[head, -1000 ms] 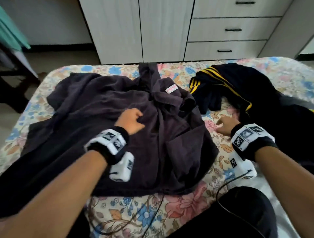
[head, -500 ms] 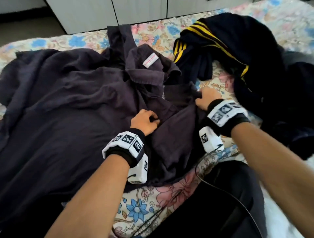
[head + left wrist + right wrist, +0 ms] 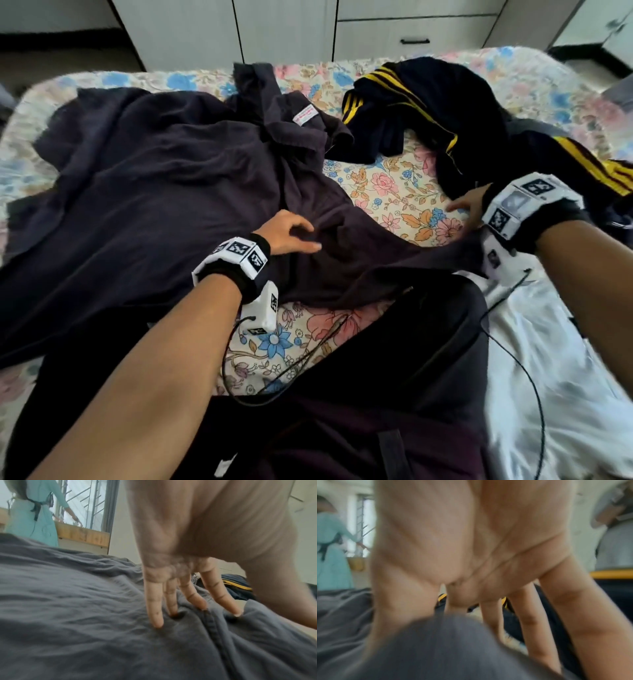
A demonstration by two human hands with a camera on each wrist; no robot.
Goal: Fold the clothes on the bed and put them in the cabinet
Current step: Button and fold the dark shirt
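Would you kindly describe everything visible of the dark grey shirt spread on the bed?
The dark grey shirt is a soft, wrinkled woven garment lying unfolded across the floral bed. Its collar, bearing a white label, points toward the cabinet. The left hand presses straight fingers beside a stitched seam; the right hand is at its right edge. A striped dark garment lies beside it.

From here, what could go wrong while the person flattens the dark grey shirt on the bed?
The left hand presses straight fingers beside a seam on the dark grey shirt; pushing may trap creases rather than smooth them. The right hand works at the shirt's edge close to the striped garment, so the two could get dragged together. A black cable trails from the wrist across the bed and might snag in the cloth.
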